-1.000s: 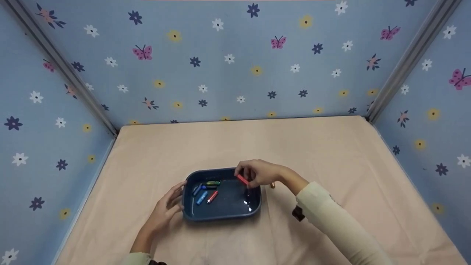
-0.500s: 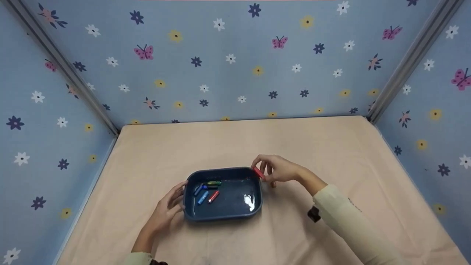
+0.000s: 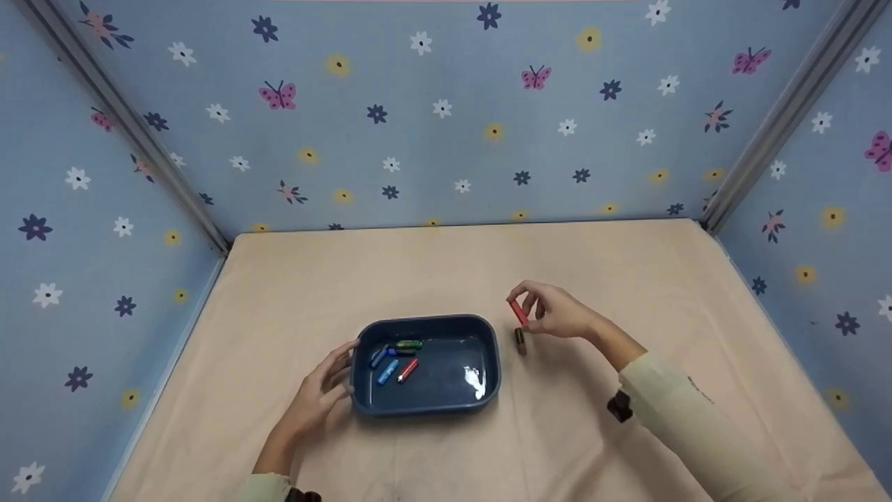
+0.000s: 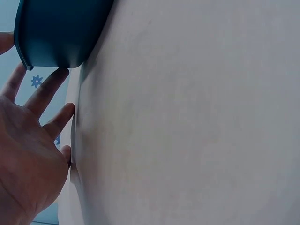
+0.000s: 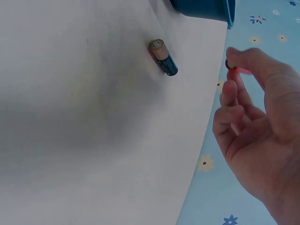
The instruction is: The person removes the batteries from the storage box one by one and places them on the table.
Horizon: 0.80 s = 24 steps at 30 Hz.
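A dark blue tray (image 3: 446,390) sits on the cloth-covered table, with several small batteries at its left end: light blue (image 3: 388,371), red (image 3: 408,371), green (image 3: 409,344) and dark blue (image 3: 378,357) ones among them. My left hand (image 3: 313,390) touches the tray's left wall with spread, mostly straight fingers; the left wrist view shows fingertips against the tray (image 4: 61,33). Beyond the tray's right side, my right hand (image 3: 559,312) pinches a red battery (image 3: 518,312) between thumb and fingers. Just below it, a black and copper battery (image 3: 520,341) lies on the cloth.
Pale peach cloth (image 3: 446,272) covers the table. Blue flowered panels (image 3: 446,104) enclose the back and both sides, with grey metal posts (image 3: 780,118) at the corners. A black device (image 3: 619,406) is worn at the right wrist.
My right hand has moved right and away from over the tray, carrying the red battery past the rim. The black and copper battery has come into fuller view. My left hand stays at the tray.
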Each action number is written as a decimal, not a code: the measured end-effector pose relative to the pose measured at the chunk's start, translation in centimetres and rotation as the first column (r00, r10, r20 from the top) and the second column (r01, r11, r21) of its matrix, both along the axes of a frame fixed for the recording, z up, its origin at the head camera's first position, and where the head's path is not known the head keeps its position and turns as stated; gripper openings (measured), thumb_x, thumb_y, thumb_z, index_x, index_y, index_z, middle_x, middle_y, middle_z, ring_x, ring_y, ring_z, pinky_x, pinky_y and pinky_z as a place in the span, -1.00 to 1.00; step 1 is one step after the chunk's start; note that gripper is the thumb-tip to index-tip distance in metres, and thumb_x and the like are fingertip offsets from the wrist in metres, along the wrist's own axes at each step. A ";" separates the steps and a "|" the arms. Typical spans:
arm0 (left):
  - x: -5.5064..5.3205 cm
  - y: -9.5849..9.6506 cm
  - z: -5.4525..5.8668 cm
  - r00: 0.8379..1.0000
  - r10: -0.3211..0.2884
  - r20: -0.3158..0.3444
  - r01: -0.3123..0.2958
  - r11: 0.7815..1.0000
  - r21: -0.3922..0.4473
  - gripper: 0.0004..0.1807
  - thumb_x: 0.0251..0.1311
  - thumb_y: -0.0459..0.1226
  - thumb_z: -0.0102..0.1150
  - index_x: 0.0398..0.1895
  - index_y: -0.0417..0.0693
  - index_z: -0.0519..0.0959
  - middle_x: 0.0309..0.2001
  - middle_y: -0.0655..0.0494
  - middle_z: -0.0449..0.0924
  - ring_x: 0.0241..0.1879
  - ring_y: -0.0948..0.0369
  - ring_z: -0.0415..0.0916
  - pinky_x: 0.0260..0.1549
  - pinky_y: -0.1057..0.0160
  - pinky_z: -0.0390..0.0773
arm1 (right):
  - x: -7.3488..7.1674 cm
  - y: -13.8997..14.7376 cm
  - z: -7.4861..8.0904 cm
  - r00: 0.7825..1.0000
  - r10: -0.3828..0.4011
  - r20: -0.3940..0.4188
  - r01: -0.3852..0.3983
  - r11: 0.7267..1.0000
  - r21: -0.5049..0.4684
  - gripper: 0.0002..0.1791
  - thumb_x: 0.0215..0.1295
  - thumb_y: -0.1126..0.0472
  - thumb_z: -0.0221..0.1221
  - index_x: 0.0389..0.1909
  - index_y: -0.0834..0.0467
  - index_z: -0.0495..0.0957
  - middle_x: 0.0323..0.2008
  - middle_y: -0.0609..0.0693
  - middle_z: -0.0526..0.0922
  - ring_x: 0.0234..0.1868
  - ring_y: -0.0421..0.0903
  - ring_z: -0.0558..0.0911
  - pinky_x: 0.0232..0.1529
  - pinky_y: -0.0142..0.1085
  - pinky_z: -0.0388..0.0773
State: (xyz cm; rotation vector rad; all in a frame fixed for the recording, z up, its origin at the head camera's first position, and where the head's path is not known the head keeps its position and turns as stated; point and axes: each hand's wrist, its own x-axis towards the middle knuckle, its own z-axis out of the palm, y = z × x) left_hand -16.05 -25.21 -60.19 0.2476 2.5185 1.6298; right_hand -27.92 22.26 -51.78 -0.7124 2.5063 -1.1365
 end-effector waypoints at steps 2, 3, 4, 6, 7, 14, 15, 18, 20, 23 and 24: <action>0.0 0.0 0.0 1.000 0.002 0.000 -0.002 1.000 0.003 -0.16 0.47 -0.50 0.13 0.79 0.13 0.29 0.79 -0.14 0.28 0.73 -0.27 0.32 0.69 -0.36 0.33 | 0.2 0.0 -0.2 0.999 -0.047 0.006 0.047 0.998 -0.029 -0.40 0.28 0.48 0.47 0.34 0.22 0.61 -0.10 0.24 0.76 -0.26 -0.10 0.58 -0.17 -0.35 0.57; 0.0 0.0 0.0 1.000 -0.001 -0.005 0.001 1.000 0.009 -0.15 0.47 -0.50 0.13 0.79 0.11 0.29 0.78 -0.16 0.28 0.73 -0.28 0.33 0.69 -0.36 0.33 | 0.3 0.0 -0.3 0.998 -0.065 0.007 0.065 0.997 -0.043 -0.41 0.29 0.47 0.47 0.34 0.22 0.61 -0.11 0.25 0.76 -0.27 -0.10 0.58 -0.18 -0.36 0.57; 0.0 0.0 0.0 1.000 -0.004 -0.010 0.004 1.000 0.014 -0.15 0.46 -0.51 0.13 0.79 0.08 0.29 0.78 -0.17 0.28 0.73 -0.29 0.33 0.69 -0.37 0.33 | 0.4 0.0 -0.5 0.996 -0.086 0.010 0.086 0.995 -0.056 -0.41 0.29 0.47 0.48 0.34 0.23 0.60 -0.12 0.25 0.75 -0.29 -0.10 0.58 -0.20 -0.37 0.57; 0.0 0.1 0.0 1.000 -0.008 -0.021 0.009 1.000 0.022 -0.15 0.44 -0.52 0.14 0.78 0.04 0.30 0.78 -0.19 0.29 0.72 -0.30 0.33 0.69 -0.36 0.32 | 0.6 -0.1 -0.8 0.992 -0.128 0.008 0.129 0.989 -0.073 -0.42 0.30 0.47 0.47 0.33 0.23 0.60 -0.13 0.25 0.75 -0.31 -0.11 0.57 -0.22 -0.39 0.56; 0.0 0.1 0.0 1.000 -0.010 -0.029 0.011 1.000 0.021 -0.15 0.44 -0.52 0.15 0.78 0.03 0.30 0.77 -0.19 0.29 0.71 -0.30 0.34 0.69 -0.37 0.33 | 0.7 -0.1 -1.1 0.989 -0.150 0.004 0.150 0.986 -0.079 -0.42 0.30 0.47 0.47 0.33 0.24 0.60 -0.14 0.25 0.75 -0.32 -0.11 0.57 -0.23 -0.39 0.55; -0.1 0.1 0.0 0.999 -0.007 -0.035 0.007 1.000 0.008 -0.15 0.43 -0.50 0.15 0.78 0.06 0.31 0.77 -0.17 0.31 0.72 -0.28 0.35 0.69 -0.40 0.31 | 1.7 0.0 -2.9 0.969 -0.246 -0.001 0.244 0.964 -0.109 -0.40 0.30 0.48 0.46 0.36 0.31 0.58 -0.16 0.26 0.75 -0.35 -0.16 0.56 -0.28 -0.43 0.51; -0.1 0.1 0.0 1.000 -0.006 -0.030 0.006 1.000 0.006 -0.15 0.43 -0.50 0.15 0.78 0.07 0.30 0.77 -0.17 0.30 0.72 -0.28 0.35 0.70 -0.40 0.30 | 1.9 0.1 -3.1 0.969 -0.247 0.011 0.247 0.963 -0.108 -0.40 0.30 0.49 0.45 0.36 0.32 0.57 -0.15 0.27 0.75 -0.35 -0.16 0.57 -0.28 -0.44 0.52; 0.0 0.1 0.0 1.000 -0.002 -0.013 0.002 1.000 -0.003 -0.14 0.44 -0.49 0.14 0.79 0.10 0.29 0.77 -0.14 0.30 0.73 -0.25 0.34 0.71 -0.38 0.30 | 2.3 0.3 -3.9 0.967 -0.249 0.053 0.253 0.963 -0.091 -0.40 0.30 0.50 0.44 0.37 0.31 0.57 -0.13 0.26 0.75 -0.32 -0.17 0.60 -0.28 -0.44 0.55; 0.0 0.0 -0.1 1.000 0.002 -0.005 -0.002 1.000 -0.008 -0.14 0.44 -0.49 0.13 0.79 0.12 0.28 0.77 -0.13 0.31 0.73 -0.24 0.33 0.71 -0.36 0.31 | 2.5 0.3 -4.3 0.965 -0.251 0.075 0.256 0.963 -0.078 -0.40 0.30 0.50 0.44 0.37 0.30 0.58 -0.12 0.26 0.76 -0.29 -0.16 0.62 -0.25 -0.43 0.55; 0.0 0.0 -0.2 1.000 0.007 0.003 -0.007 1.000 -0.009 -0.14 0.45 -0.49 0.13 0.79 0.15 0.28 0.77 -0.11 0.31 0.74 -0.23 0.33 0.70 -0.35 0.32 | 2.7 0.4 -4.9 0.962 -0.253 0.098 0.260 0.964 -0.060 -0.39 0.28 0.49 0.45 0.36 0.29 0.59 -0.10 0.25 0.77 -0.23 -0.13 0.65 -0.20 -0.38 0.56; 0.1 0.0 -0.2 1.000 0.006 0.000 -0.006 1.000 -0.007 -0.14 0.45 -0.49 0.13 0.79 0.13 0.29 0.77 -0.12 0.32 0.73 -0.23 0.33 0.70 -0.36 0.33 | 2.8 0.5 -5.0 0.961 -0.255 0.107 0.262 0.964 -0.051 -0.39 0.28 0.48 0.46 0.36 0.28 0.60 -0.09 0.23 0.78 -0.21 -0.12 0.65 -0.19 -0.37 0.56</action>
